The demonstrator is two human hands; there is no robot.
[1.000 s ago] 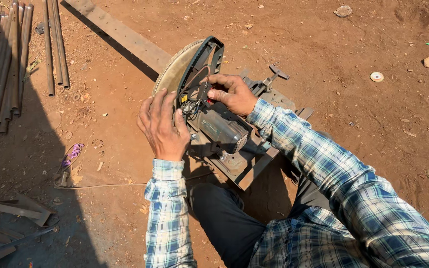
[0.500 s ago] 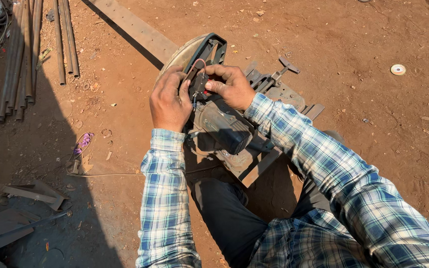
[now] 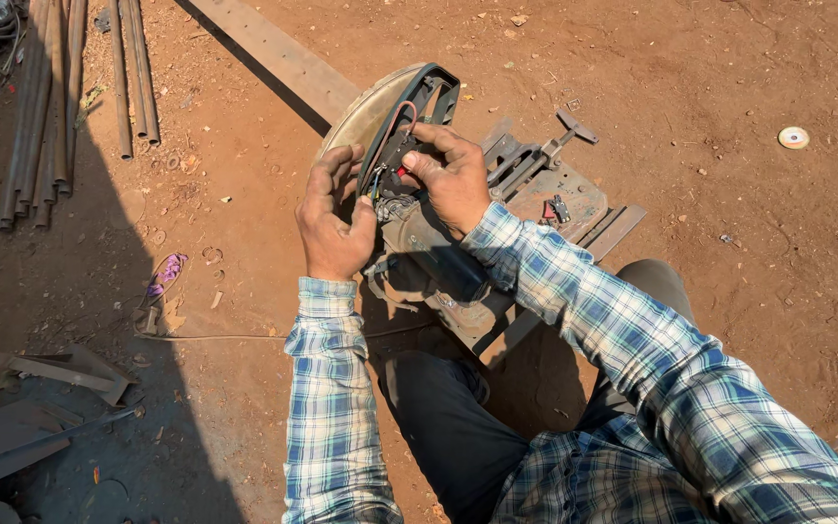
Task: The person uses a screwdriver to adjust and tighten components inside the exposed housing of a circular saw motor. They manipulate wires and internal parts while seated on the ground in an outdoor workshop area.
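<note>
Both of our hands were on the chop saw [image 3: 458,252], which sat on the red dirt directly ahead of our knees. Our left hand [image 3: 334,218] was curled around the near side of the rounded blade guard [image 3: 366,112], fingers bent and pressed to its edge, the thumb tucked toward the open handle housing [image 3: 419,102]; it gripped the guard rather than lying flat on it. Our right hand [image 3: 453,175] came in from the other side, its fingertips pinched together on the small wires [image 3: 390,160] inside that housing, where we could see a red lead and a dark one curving up along the black frame. Whether the fingers actually clamped a wire or only pressed on it, we could not tell, as the spot was small and partly shaded. Just under both hands lay the grey motor body [image 3: 429,243], and beyond the right hand the saw's base and vise [image 3: 545,175] stretched away, flat and rusty. A long flat steel bar [image 3: 273,53] ran off past the left hand, beyond the guard. Well to the left of that hand a bundle of rusty rods [image 3: 50,97] lay on the ground, and nearer us on that side sat scraps of angle iron [image 3: 46,369]. Far off to the right of the right hand a small white disc [image 3: 793,137] rested in the dirt.
</note>
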